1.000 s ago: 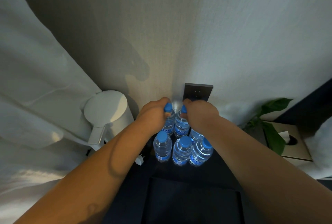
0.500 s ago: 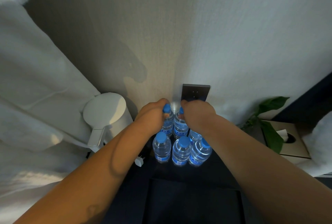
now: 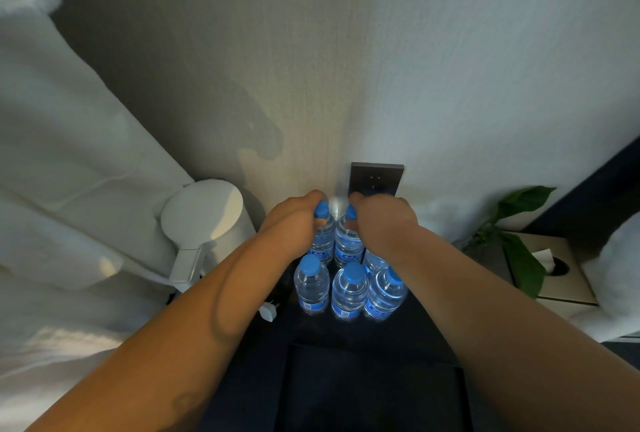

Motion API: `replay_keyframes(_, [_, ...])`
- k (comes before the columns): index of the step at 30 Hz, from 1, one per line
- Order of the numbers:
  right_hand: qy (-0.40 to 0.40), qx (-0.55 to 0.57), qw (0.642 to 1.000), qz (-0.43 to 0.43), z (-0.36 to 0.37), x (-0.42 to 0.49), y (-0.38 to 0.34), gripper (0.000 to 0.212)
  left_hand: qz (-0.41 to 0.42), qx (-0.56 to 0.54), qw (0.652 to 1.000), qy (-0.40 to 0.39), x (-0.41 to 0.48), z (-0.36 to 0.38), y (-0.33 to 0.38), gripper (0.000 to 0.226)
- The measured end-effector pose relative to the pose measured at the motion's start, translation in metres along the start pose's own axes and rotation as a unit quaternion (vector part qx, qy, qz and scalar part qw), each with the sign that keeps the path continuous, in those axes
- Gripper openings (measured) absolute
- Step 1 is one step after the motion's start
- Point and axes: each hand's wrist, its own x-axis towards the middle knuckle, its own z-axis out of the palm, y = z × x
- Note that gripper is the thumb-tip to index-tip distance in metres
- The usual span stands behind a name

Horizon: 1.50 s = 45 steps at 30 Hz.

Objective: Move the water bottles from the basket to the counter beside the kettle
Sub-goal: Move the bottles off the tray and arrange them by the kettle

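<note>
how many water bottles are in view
6 water bottles: front row left, middle, right; behind, one held by left hand, one by right hand, one partly hidden beneath it.

The left hand point(image 3: 294, 223) grips the left bottle point(image 3: 323, 243), the right hand point(image 3: 382, 223) the right bottle point(image 3: 346, 248), beside the kettle point(image 3: 204, 217).

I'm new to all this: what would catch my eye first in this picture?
The left hand and right hand reach to the wall, each gripping a blue-capped water bottle by its top. Three more bottles stand in a row in front of them, and a white kettle sits to their left.
</note>
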Motion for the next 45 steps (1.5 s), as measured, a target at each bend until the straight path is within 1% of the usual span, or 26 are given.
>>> replay_keyframes(6, [-0.003, 0.005, 1.0, 0.001, 0.002, 0.002, 0.0, 0.034, 0.005, 0.005, 1.0, 0.003, 0.0, -0.001, -0.001, 0.038])
replay_keyframes(10, [-0.005, -0.006, 1.0, -0.004, 0.0, 0.0, 0.001, 0.035, 0.004, 0.015, 1.0, -0.011, -0.001, -0.004, 0.002, 0.038])
replay_keyframes(12, [-0.009, 0.0, 1.0, -0.006, -0.002, -0.002, 0.005, 0.04, 0.001, 0.022, 1.0, -0.017, -0.001, -0.006, 0.004, 0.036])
replay_keyframes(15, [-0.007, 0.051, 0.999, 0.006, -0.006, -0.007, 0.014, 0.055, -0.004, 0.032, 0.999, -0.014, 0.0, -0.007, 0.008, 0.034])
replay_keyframes(18, [-0.003, 0.051, 0.998, 0.025, -0.013, -0.015, 0.028, 0.066, 0.031, 0.022, 0.999, 0.025, -0.001, -0.002, 0.015, 0.048])
replay_keyframes(20, [-0.025, 0.043, 0.998, 0.034, -0.017, -0.02, 0.037, 0.068, 0.065, 0.016, 0.997, 0.048, -0.001, 0.001, 0.022, 0.051])
replay_keyframes(23, [-0.072, 0.039, 0.995, 0.048, -0.023, -0.027, 0.043, 0.06, 0.088, 0.024, 0.994, 0.053, 0.003, 0.004, 0.035, 0.046])
replay_keyframes(25, [-0.081, 0.036, 0.995, 0.051, -0.022, -0.031, 0.043, 0.049, 0.094, 0.042, 0.993, 0.051, 0.005, 0.007, 0.042, 0.043])
replay_keyframes(28, [-0.061, 0.042, 0.996, 0.055, -0.016, -0.036, 0.041, 0.032, 0.083, 0.061, 0.993, 0.056, 0.008, 0.011, 0.046, 0.042])
replay_keyframes(30, [-0.04, 0.055, 0.996, 0.06, -0.013, -0.039, 0.041, 0.026, 0.078, 0.064, 0.993, 0.062, 0.009, 0.014, 0.046, 0.042])
replay_keyframes(34, [-0.025, 0.084, 0.994, 0.058, -0.015, -0.038, 0.044, 0.024, 0.065, 0.059, 0.993, 0.077, 0.011, 0.018, 0.044, 0.039])
replay_keyframes(38, [-0.015, 0.089, 0.994, 0.054, -0.017, -0.03, 0.046, 0.02, 0.071, 0.071, 0.991, 0.09, 0.011, 0.019, 0.045, 0.033])
replay_keyframes(42, [-0.015, 0.086, 0.995, 0.05, -0.017, -0.023, 0.047, 0.02, 0.07, 0.096, 0.99, 0.073, 0.013, 0.017, 0.049, 0.031])
replay_keyframes(45, [-0.025, 0.072, 0.996, 0.046, -0.015, -0.02, 0.048, 0.018, 0.072, 0.096, 0.991, 0.058, 0.016, 0.016, 0.05, 0.027])
